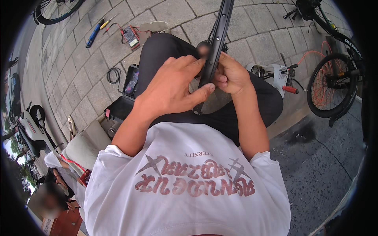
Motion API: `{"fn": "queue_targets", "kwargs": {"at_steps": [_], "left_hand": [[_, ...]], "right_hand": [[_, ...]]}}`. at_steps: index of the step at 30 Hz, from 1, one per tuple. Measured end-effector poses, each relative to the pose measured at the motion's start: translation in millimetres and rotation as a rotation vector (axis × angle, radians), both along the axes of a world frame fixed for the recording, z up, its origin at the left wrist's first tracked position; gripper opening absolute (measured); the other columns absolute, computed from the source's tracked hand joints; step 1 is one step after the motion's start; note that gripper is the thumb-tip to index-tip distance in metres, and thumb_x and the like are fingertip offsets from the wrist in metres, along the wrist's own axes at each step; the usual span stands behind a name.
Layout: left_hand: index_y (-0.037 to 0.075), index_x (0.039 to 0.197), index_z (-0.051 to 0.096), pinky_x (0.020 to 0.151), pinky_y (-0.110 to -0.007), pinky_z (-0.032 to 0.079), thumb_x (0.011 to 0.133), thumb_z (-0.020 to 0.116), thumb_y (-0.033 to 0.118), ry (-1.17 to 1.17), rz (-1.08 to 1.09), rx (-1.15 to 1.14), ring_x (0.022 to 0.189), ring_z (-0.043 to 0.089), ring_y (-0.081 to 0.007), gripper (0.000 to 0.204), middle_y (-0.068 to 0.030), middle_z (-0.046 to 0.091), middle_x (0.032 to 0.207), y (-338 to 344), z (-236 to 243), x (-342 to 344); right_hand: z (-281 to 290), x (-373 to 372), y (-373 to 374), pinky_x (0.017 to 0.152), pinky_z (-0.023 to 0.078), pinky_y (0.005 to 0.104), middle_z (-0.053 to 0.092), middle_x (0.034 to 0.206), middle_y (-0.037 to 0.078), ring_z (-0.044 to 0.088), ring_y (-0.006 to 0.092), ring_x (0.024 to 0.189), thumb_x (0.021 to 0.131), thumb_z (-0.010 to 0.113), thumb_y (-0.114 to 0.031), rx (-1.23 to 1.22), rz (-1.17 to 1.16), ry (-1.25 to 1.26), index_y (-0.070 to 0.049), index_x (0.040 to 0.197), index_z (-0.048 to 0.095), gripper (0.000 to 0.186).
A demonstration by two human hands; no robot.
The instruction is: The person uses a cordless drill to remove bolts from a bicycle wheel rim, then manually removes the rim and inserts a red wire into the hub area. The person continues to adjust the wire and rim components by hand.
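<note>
A long black metal bar (219, 27) with small bolts along it runs upward between my knees. My left hand (177, 82) lies across it from the left, thumb pressed on its lower part and fingers curled near a blurred round part (204, 49). My right hand (232, 74) is closed on the bar from the right, with its fingers bent underneath. The bar's lower end is partly hidden by my left hand and dark pants.
A multimeter (130, 37), screwdrivers (94, 33), open black case (130, 80) and coiled cable (113, 75) lie left. Bicycle wheel (330, 86), orange hose (305, 55), red-handled tool (290, 89) are right. A seated person (63, 177) and scooter (33, 129) are lower left.
</note>
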State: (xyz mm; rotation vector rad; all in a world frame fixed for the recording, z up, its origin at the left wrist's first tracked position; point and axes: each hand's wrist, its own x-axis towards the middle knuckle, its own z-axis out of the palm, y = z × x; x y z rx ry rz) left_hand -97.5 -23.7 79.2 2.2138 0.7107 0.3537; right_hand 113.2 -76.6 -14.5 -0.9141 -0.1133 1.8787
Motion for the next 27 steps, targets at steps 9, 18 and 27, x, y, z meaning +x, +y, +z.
{"fn": "queue_targets", "kwargs": {"at_steps": [9,18,27], "left_hand": [[0.004,0.112,0.074,0.079,-0.038,0.059,0.081,0.084,0.009,-0.307,0.184,-0.014,0.096,0.071,-0.0292,0.033,-0.0103,0.07,0.102,17,-51,7],[0.007,0.101,0.078,0.079,-0.039,0.06,0.078,0.085,0.009,-0.348,0.145,0.228,0.099,0.072,-0.0283,0.025,-0.0086,0.073,0.105,13,-55,22],[0.005,0.101,0.077,0.078,-0.039,0.06,0.081,0.084,0.005,-0.373,0.098,0.175,0.094,0.072,-0.0289,0.021,-0.0086,0.072,0.103,9,-59,24]], "right_hand": [[26,11,18,0.035,0.032,0.0213,0.051,0.061,-0.005,0.04,0.0033,0.04,0.105,0.064,-0.022,-0.062,0.161,-0.143,-0.005,0.11,0.072,0.02],[11,24,-10,0.035,0.034,0.021,0.071,0.095,0.011,0.049,0.0072,0.042,0.111,0.058,-0.027,0.127,0.128,-0.167,0.002,0.121,0.069,0.033],[-13,23,-11,0.037,0.038,0.0221,0.072,0.084,0.006,0.047,0.0047,0.041,0.108,0.065,-0.038,0.188,0.06,0.038,-0.003,0.108,0.069,0.035]]}}
